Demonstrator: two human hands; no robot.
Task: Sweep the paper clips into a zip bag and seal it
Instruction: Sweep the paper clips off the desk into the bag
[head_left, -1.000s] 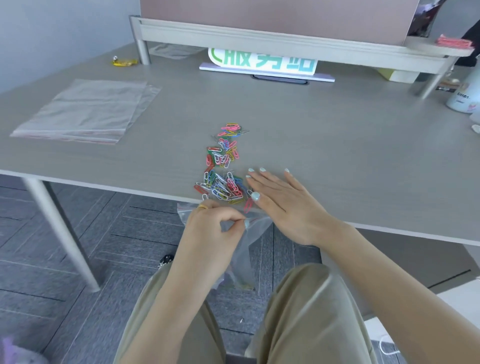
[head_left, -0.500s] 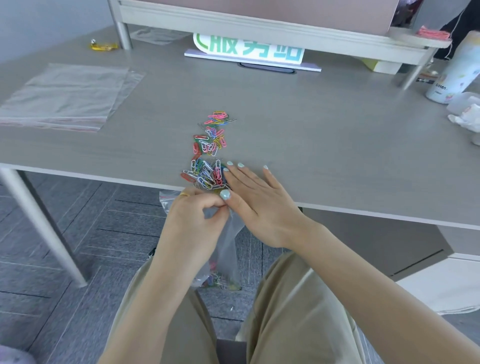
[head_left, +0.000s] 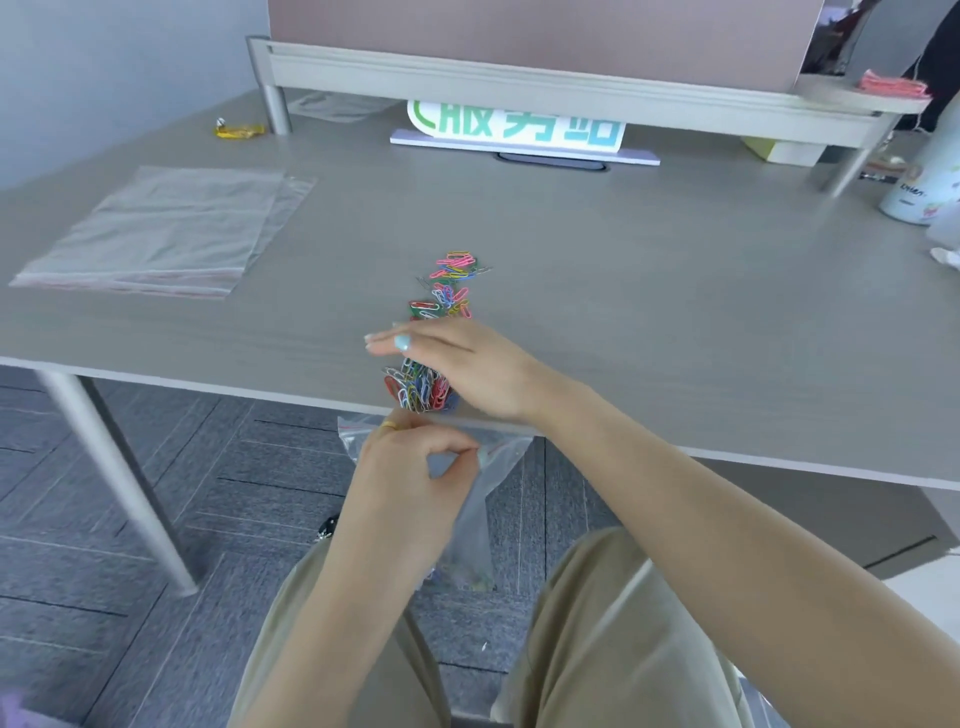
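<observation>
- The paper clips (head_left: 439, 332) are thin bent wire loops, coated in pink, red, blue, green, yellow and white. They lie in a narrow, tangled trail near the centre of the frame, and its long axis runs from the middle of the table (head_left: 675, 291) down to the near edge.
- The trail's lower end forms a denser clump right at the table edge, directly above the mouth of the zip bag (head_left: 467, 499).
- The zip bag is clear, soft, crinkled plastic with a thin red line along its seal. It hangs below the table edge at lower centre, mouth upward and long axis hanging down toward the floor. A few small coloured shapes show blurred at its bottom.
- The left hand (head_left: 410, 473) is curled, with thumb and fingertips pinched on the bag's top rim, and wears a gold ring.
- The right hand (head_left: 467, 369) is flat and open, fingers extended together toward the left of the frame. It lies edge-on across the trail above the near clump and grips nothing.
- The table is smooth grey wood-grain laminate on round metal legs.
- A flat stack of spare clear bags (head_left: 161, 234) lies at upper left.
</observation>
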